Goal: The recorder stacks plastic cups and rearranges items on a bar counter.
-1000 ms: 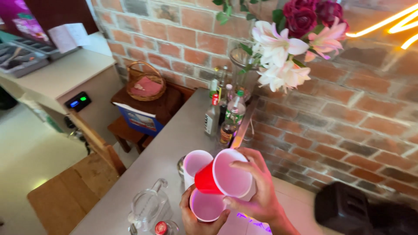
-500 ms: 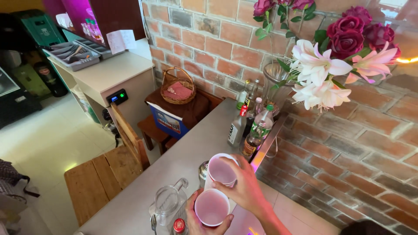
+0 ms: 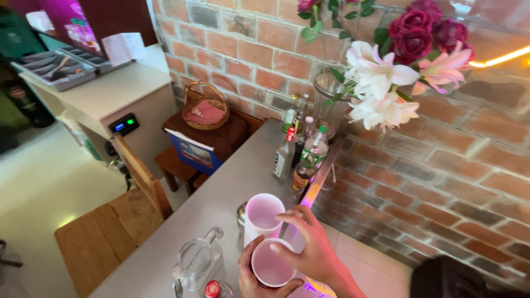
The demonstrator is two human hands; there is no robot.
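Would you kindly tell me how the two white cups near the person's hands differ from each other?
The far cup stands on the steel counter, touched by no hand; the near cup sits in the grip of the left hand, with the right hand on its rim. The far cup shows its tall side wall; the near cup shows mostly its open mouth. Both are white, upright and look empty inside.

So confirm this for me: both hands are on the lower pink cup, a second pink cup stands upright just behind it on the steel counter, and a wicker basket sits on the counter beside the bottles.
One detail is off. The wicker basket sits on the dark wooden stand by the brick wall, not on the steel counter. The head view shows it. The left hand and right hand are on the lower pink cup, and the second pink cup stands upright behind it.
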